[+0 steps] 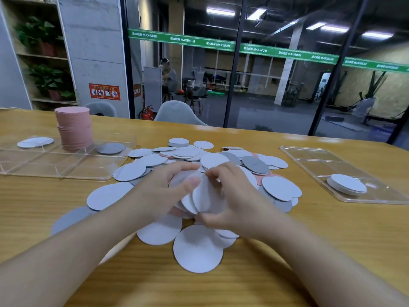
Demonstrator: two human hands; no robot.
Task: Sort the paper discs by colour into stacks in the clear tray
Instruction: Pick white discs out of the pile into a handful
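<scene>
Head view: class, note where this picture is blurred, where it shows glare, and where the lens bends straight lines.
Head view: motion blur smears the left hand, right hand and the white discs they grip; ceiling lights reflect in the glass wall; wide-angle distortion bows the table edge and green banner; the pink stack stays sharp.

one head-worn wide-angle view, looking forward and down, close over the tabletop (pixel 309 251), glass wall (pixel 276 74) beyond.

Pale discs on yellow wood

Loose discs (pixel 197 247) white, grey, some pink; tall stack (pixel 74 129) pink; table (pixel 309 251) yellow-grained.
</scene>
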